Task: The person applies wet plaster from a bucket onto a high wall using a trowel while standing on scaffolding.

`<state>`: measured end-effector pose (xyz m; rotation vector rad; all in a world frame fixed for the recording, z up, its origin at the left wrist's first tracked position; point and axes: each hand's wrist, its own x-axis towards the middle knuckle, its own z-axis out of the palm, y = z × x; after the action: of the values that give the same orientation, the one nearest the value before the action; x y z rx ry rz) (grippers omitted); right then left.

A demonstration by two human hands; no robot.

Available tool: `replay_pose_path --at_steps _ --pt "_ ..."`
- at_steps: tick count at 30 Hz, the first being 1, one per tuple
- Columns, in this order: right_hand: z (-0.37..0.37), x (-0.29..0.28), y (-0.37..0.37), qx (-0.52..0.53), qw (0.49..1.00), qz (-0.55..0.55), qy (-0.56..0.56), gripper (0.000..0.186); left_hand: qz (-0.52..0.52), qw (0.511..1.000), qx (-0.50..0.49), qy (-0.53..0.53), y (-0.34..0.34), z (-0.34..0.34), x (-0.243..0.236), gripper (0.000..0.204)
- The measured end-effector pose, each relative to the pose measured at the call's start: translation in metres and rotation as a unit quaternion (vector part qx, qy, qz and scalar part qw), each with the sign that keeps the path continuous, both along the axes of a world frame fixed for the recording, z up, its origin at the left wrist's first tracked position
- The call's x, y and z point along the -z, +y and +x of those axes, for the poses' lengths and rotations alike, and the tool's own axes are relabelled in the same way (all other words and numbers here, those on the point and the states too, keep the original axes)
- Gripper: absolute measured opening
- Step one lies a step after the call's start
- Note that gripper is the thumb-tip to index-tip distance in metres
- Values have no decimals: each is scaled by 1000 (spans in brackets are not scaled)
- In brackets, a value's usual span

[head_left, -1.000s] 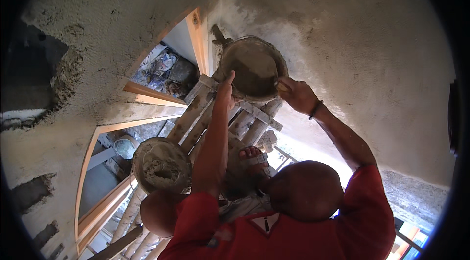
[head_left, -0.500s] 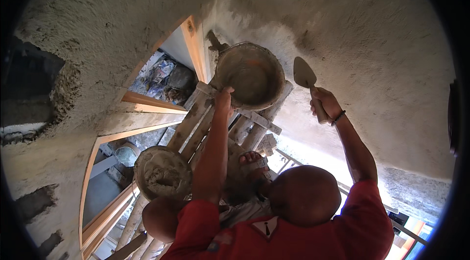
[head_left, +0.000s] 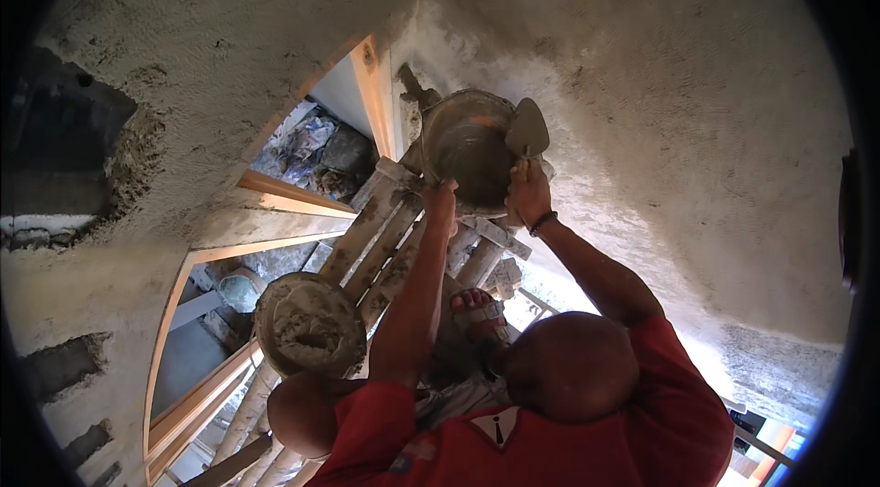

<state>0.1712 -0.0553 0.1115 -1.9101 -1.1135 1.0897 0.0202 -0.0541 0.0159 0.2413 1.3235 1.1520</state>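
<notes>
My left hand (head_left: 440, 200) grips the near rim of a round, cement-caked bucket (head_left: 458, 152) with wet grey residue inside. My right hand (head_left: 527, 195) is closed on the handle of a trowel (head_left: 528, 129), whose rounded metal blade stands upright over the bucket's right edge. Below and left of that bucket, a second bucket (head_left: 295, 304) holds thick grey mortar; my left forearm passes beside it. My sandalled foot (head_left: 478, 317) shows between my arms on the planks.
Rough scaffold planks and poles (head_left: 362, 239) lie beneath. Plastered walls (head_left: 697, 148) curve around me, with wood-framed openings (head_left: 371, 83) at left showing rubble below. A dark, broken-edged hole (head_left: 64, 148) is at far left; bright daylight comes from the lower right.
The trowel, raised out to the right half a second ago, has swung left over the bucket's rim with my right hand. My left hand and the bucket sit slightly lower in view.
</notes>
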Motion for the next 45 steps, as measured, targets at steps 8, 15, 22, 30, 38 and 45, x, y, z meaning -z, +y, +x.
replay_pose_path --at_steps 8,15,22,30,38,45 --pt "44 -65 -36 -419 813 6 -404 34 40 964 -56 258 14 -4 10 59" --pt "61 -126 -6 -273 928 83 -240 38 144 901 37 408 22 -32 -21 65" --pt "74 -178 20 -135 987 92 -13 35 227 790 28 569 7 -7 -65 70" --pt "52 -194 38 -180 981 67 -36 36 179 924 9 339 68 -62 -6 74" --pt "49 -195 84 -280 928 138 -203 39 336 878 -89 330 50 -15 -80 69" --pt "3 -159 164 -400 826 18 -397 36 465 757 219 403 -16 45 -115 46"
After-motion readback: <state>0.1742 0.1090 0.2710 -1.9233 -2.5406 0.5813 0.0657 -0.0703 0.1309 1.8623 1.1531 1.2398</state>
